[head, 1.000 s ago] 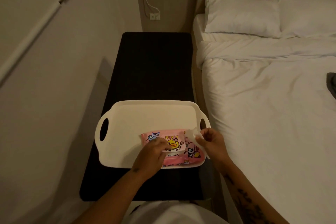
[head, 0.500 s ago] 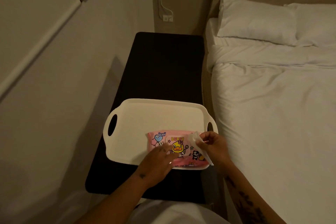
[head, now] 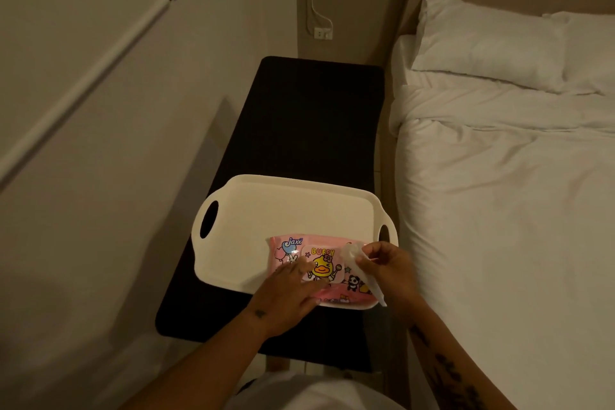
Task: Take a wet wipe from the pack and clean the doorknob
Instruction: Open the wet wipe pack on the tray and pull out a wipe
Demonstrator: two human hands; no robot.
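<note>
A pink wet wipe pack (head: 289,251) with a yellow duck print lies at the near edge of a white tray (head: 283,206). My left hand (head: 286,296) lies flat on the pack, fingers straight, pressing near its lid flap. My right hand (head: 387,271) pinches a white wet wipe (head: 352,251) just above the pack's right end; the wipe trails down past my palm. No doorknob is in view.
The tray sits on a black bedside table (head: 312,123). A wall (head: 100,143) runs along the left. A bed with white sheets (head: 506,210) and pillows (head: 486,43) is close on the right. A wall socket (head: 322,33) is behind the table.
My left hand has slid down across the pack's lid, which now lies flat. The right hand still holds the wipe at the pack's right end. The camera shifted left.
</note>
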